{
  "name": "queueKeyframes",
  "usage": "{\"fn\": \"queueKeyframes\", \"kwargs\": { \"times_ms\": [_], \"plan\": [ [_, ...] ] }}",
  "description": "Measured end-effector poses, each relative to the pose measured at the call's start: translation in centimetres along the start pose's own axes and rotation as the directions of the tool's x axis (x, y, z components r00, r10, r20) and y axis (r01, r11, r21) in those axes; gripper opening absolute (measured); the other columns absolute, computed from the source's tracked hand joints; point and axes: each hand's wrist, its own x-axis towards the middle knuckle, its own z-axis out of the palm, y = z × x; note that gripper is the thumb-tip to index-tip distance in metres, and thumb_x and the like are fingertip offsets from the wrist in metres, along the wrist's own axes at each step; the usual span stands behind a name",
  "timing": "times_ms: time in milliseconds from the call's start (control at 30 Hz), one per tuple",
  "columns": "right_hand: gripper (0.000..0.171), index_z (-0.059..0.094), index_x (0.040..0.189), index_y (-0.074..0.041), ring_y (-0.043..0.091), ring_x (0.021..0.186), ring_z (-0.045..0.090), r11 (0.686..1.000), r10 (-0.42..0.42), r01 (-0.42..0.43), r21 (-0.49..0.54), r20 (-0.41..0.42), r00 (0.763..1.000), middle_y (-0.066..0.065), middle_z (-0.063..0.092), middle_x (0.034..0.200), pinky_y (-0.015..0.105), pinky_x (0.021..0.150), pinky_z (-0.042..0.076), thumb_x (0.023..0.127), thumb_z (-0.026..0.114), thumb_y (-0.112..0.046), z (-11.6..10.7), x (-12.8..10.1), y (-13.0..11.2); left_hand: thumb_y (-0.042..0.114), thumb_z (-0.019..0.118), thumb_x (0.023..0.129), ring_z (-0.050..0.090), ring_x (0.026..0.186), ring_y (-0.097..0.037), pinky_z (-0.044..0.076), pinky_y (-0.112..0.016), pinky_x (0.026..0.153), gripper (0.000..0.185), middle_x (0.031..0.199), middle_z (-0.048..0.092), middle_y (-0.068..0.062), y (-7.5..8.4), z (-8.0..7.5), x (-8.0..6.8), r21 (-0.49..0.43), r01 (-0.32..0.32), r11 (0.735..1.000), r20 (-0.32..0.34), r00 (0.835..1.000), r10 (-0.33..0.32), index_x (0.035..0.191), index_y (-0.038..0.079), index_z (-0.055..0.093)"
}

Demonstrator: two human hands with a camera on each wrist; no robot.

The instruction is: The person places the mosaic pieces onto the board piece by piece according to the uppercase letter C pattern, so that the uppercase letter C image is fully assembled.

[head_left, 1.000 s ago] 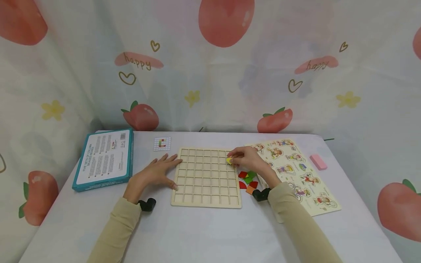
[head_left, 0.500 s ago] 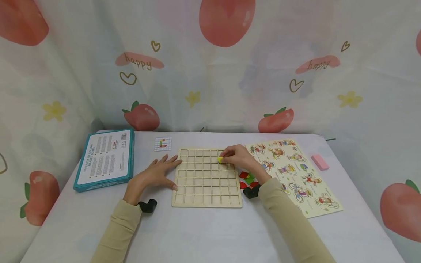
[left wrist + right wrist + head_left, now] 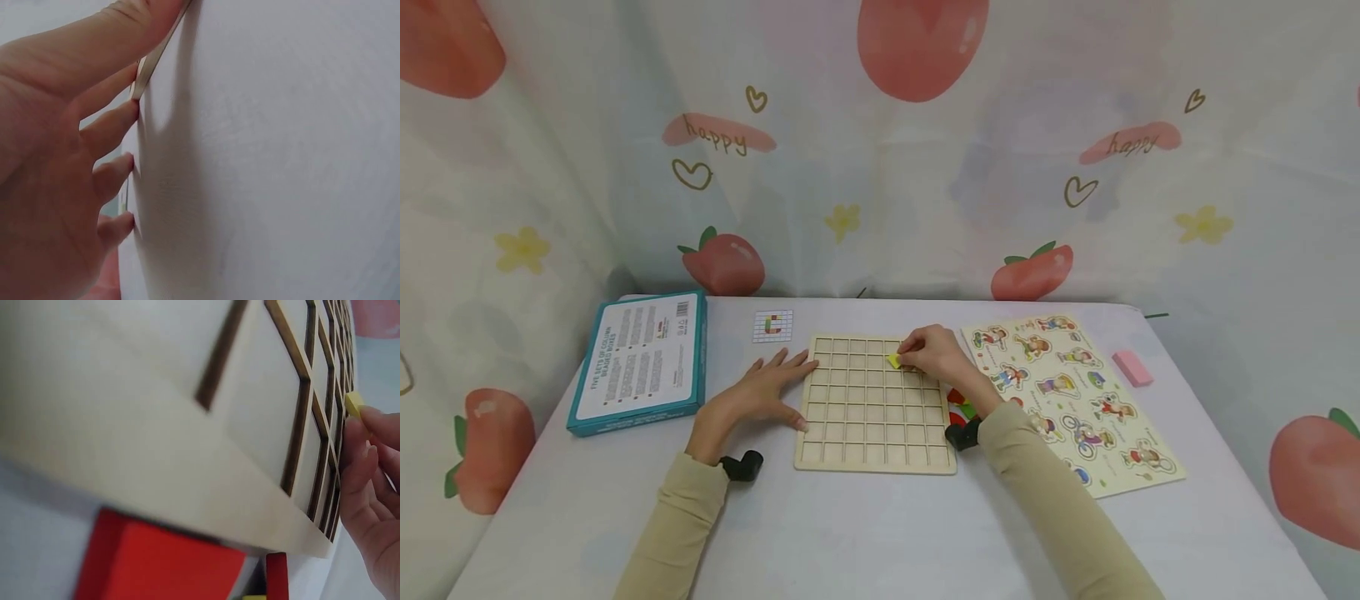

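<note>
The right hand [image 3: 934, 354] pinches a yellow tile [image 3: 893, 361] in a closed fingertip grip, holding it over the upper rows of the wooden grid board [image 3: 874, 406] on the desk [image 3: 880, 533]. The left hand [image 3: 751, 400] lies flat, fingers straight, its grip open, fingertips touching the board's left edge. Red and green tiles [image 3: 961, 408] lie just beside the board's right edge.

The right hand [image 3: 934, 357] covers most of the yellow piece [image 3: 893, 361]. The right forearm hides part of the coloured pieces [image 3: 958, 407] beside the grid board [image 3: 872, 425]. Print on the teal box [image 3: 640, 362] and small pattern card [image 3: 772, 326] is too small to read.
</note>
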Motion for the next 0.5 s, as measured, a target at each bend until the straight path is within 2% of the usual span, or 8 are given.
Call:
{"fn": "queueKeyframes", "kwargs": {
  "times_ms": [267,500],
  "plan": [
    [0.011,0.075,0.096,0.002,0.015,0.064,0.071,0.996,0.050,-0.049,0.069,-0.009,0.999,0.016,0.077,0.087,0.026,0.061,0.060,0.094,0.074,-0.009,0.40,0.40,-0.06,0.036,0.092,0.074,0.003,0.160,-0.040,-0.002,-0.062,0.128,0.105,0.172,0.021,-0.010,0.09,-0.13,-0.09,-0.006,0.002,1.000,-0.004,1.000,-0.002,0.161,0.017,0.037],
    [0.010,0.075,0.093,0.001,0.017,0.062,0.069,0.999,0.039,-0.039,0.020,-0.027,0.999,0.014,0.075,0.084,0.026,0.059,0.058,0.095,0.073,-0.009,0.60,0.28,-0.41,0.035,0.092,0.074,0.002,0.160,-0.040,-0.003,-0.062,0.128,0.105,0.172,0.021,-0.009,0.03,-0.10,-0.12,-0.009,0.007,1.000,0.000,1.000,-0.007,0.161,0.017,0.037]
  ]
}}
